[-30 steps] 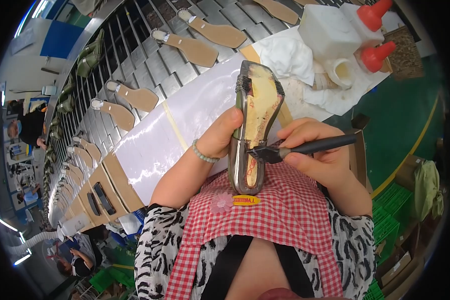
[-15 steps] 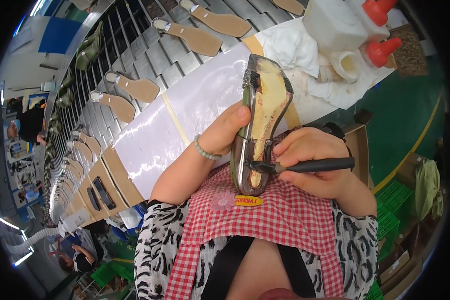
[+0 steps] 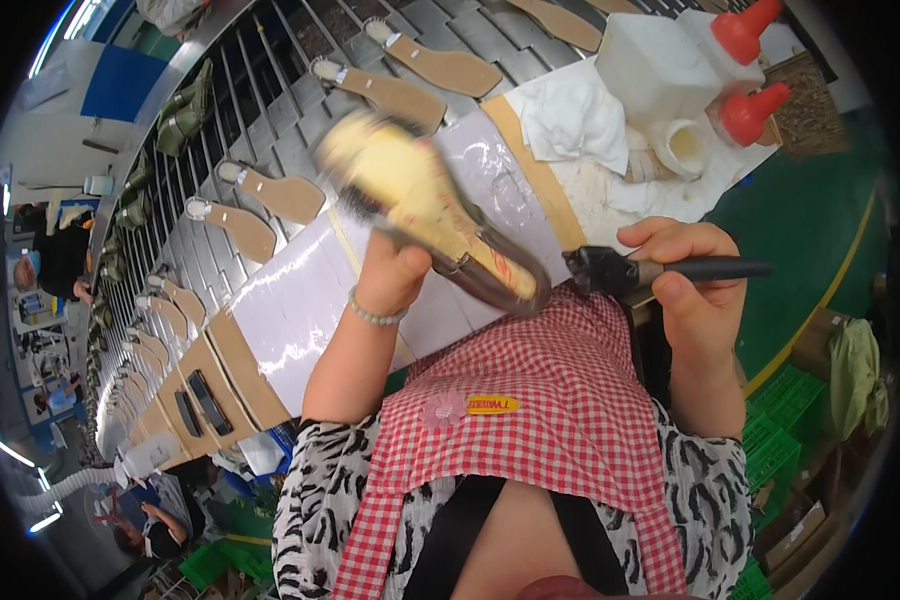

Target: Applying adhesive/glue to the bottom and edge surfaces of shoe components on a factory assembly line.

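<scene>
We see red lettering on a small yellow badge (image 3: 492, 405), which sits on the red-and-white checked apron (image 3: 530, 445) near 5 o'clock from the centre; we cannot make out its word surely. On the pale underside of the shoe (image 3: 415, 180), close in at 2 o'clock, we find red marks (image 3: 509, 271) that look like lettering, too blurred for us to read. From 10 to 12 o'clock, tan insoles (image 3: 288, 200) bear white labels (image 3: 251, 186), too small for us to read.
</scene>
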Motion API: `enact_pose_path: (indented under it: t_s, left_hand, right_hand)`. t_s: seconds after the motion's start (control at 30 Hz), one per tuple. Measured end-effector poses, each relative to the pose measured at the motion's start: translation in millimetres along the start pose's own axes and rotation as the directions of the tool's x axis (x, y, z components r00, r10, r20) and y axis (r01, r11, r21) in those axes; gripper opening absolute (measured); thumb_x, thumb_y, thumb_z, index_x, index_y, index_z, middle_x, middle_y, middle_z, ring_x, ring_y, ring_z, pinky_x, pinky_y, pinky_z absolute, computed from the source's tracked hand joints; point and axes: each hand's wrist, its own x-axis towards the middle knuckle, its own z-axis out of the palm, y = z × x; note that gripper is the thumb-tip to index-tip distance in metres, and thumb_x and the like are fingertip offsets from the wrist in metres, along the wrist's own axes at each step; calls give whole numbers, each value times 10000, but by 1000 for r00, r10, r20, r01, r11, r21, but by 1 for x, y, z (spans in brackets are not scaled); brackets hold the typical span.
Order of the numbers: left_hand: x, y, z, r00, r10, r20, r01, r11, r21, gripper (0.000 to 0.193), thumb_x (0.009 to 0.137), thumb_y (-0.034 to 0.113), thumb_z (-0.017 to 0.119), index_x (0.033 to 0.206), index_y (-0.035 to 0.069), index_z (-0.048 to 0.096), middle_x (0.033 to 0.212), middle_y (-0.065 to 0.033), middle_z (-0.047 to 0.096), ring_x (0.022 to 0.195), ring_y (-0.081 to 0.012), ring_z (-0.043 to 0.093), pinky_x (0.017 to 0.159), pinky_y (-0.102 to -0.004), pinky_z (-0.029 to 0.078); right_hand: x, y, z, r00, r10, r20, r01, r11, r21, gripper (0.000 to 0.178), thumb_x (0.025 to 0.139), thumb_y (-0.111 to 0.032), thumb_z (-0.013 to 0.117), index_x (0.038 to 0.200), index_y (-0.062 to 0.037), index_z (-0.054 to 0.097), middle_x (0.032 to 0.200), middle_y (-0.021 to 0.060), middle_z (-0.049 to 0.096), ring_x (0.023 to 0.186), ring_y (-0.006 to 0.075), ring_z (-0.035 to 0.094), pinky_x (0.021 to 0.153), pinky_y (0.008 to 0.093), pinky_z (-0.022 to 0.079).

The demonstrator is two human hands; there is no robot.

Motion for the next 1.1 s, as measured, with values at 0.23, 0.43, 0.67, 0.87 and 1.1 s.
enact_pose_path:
  t_s: [0.23,0.43,0.67,0.87,1.1]
  left_hand:
    - [-37,-29,13,870,485,-93,-374,769,518,961,543,254,907,1286,74,326,1290,-135,423,1247,-308,427,1054,-421,353]
    - [-63,-31,31,943,330,-41,-231,740,632,904,592,344,866,1347,165,403,1307,-80,370,1311,-242,315,1082,-303,273]
    - [-60,-18,35,979,187,84,-186,633,751,892,666,646,692,1403,251,381,1400,-37,350,1255,-169,317,1066,-273,206]
    - [-62,-21,35,974,188,123,-209,558,803,873,677,667,666,1400,267,385,1400,-36,354,1248,-161,320,1051,-273,210]
    - [-65,-7,48,996,82,-20,-43,695,718,896,671,599,719,1398,201,378,1378,-55,366,1259,-157,309,1052,-274,199]
  right_hand:
    - [1,28,4,982,29,-189,-47,995,-89,193,795,53,655,978,17,605,1067,151,612,984,165,581,872,278,451]
    - [0,55,10,975,131,-182,-160,974,-160,160,799,16,678,951,1,630,1010,91,625,939,134,578,842,258,449]
    - [5,76,14,971,223,-84,-231,968,-99,142,802,13,673,934,2,622,975,70,627,902,119,577,796,260,460]
    - [7,69,16,999,-33,-41,15,925,-379,139,769,11,692,885,-11,618,902,93,627,858,175,597,765,285,468]
    - [0,55,21,993,106,43,-88,949,-302,147,756,-4,708,874,-23,623,900,96,633,844,191,606,753,290,473]
